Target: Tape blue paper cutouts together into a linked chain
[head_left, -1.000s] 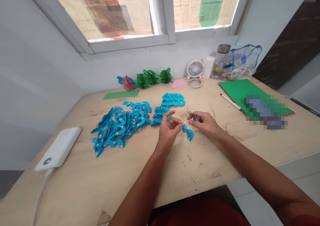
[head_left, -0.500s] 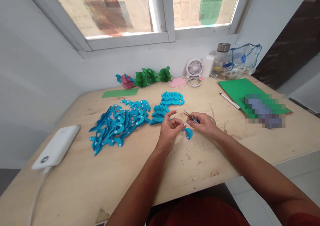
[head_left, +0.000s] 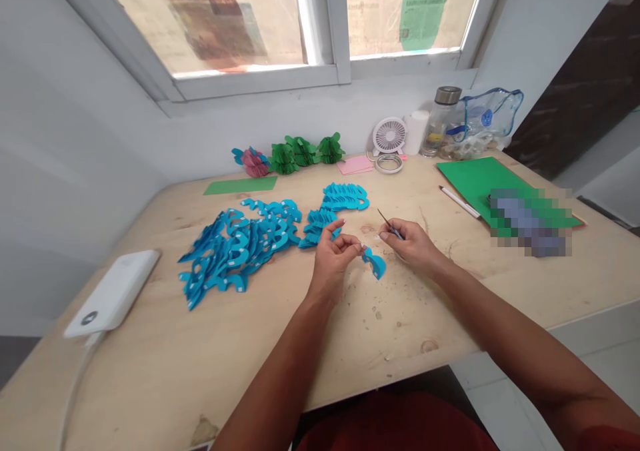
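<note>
The left hand [head_left: 333, 262] pinches a blue paper piece [head_left: 375, 263] between both hands; the right hand [head_left: 411, 242] closes round a pointed tool [head_left: 394, 229]. Beyond, a bottle [head_left: 440, 119] and clear bag [head_left: 500, 119] hold contents too blurred to name.

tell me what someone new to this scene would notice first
Probably the heap of bright blue paper cutouts, spread over the left part of the table. Next, the small blue piece held in the left hand, with a slim pointed tool in the right hand. At the table's back, three green folded-paper shapes sit in a row.
</note>
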The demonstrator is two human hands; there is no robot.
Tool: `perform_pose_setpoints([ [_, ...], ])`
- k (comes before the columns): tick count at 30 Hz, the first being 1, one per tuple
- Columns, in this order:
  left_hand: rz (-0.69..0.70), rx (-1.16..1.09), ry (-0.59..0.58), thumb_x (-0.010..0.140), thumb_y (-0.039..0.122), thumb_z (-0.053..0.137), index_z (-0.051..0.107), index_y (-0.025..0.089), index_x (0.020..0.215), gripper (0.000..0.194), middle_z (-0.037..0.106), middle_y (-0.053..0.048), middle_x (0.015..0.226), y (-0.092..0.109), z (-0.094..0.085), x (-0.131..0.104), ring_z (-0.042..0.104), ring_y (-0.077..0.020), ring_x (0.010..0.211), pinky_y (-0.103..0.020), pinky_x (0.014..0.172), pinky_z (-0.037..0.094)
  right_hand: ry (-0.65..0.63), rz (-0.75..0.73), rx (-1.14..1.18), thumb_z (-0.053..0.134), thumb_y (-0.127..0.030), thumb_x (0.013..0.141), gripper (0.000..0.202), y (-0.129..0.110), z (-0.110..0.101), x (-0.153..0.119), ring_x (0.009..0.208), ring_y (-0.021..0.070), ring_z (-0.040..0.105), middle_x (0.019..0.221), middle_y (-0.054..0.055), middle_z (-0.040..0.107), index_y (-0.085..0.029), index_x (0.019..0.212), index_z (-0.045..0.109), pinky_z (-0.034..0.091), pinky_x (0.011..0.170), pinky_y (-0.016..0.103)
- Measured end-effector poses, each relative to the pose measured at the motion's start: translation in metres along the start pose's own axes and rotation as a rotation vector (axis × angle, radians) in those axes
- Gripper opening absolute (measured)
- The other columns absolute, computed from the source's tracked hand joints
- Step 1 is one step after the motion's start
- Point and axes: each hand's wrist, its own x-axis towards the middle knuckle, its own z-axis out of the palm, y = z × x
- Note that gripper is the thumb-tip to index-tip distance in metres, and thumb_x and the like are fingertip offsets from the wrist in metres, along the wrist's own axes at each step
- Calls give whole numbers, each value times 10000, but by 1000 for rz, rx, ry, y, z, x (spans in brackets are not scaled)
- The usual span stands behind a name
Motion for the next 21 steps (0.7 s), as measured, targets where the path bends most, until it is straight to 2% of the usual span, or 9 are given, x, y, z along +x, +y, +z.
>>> perform_pose_setpoints([
  [4, 94, 1, -17, 615, 161, 715, 356, 226, 1208, 696, 600, 16, 808, -4, 0, 1, 641, -139, 723, -300, 702, 504, 2, 33, 74, 517, -331, 770, 174, -5, 1, -1, 530, 84, 312, 580, -57, 358, -168, 712, 499, 253, 510, 228],
  [9, 261, 118, -78, 649, 146, 688, 308, 316, 1272, 749, 537, -15, 1015, -9, 2, -1, 633, -110, 776, -276, 725, 512, -14, 69, 46, 526, -321, 762, 166, -8, 6, -3, 538, 83, 317, 584, -53, 376, -165, 707, 521, 257, 514, 224],
  [13, 350, 233, -84, 693, 110, 630, 290, 340, 1302, 734, 509, -16, 1039, -12, 3, -4, 609, -85, 748, -274, 719, 511, -42, 49, 49, 528, -306, 764, 152, -5, 8, -3, 545, 85, 343, 586, -49, 416, -165, 710, 542, 264, 515, 221],
  [21, 388, 355, -49, 717, 73, 559, 309, 310, 1310, 686, 526, -16, 997, -10, 5, -7, 591, -73, 696, -266, 692, 500, -90, 22, 113, 521, -293, 771, 141, -2, 11, -3, 541, 87, 365, 580, -54, 430, -172, 699, 535, 278, 517, 221],
])
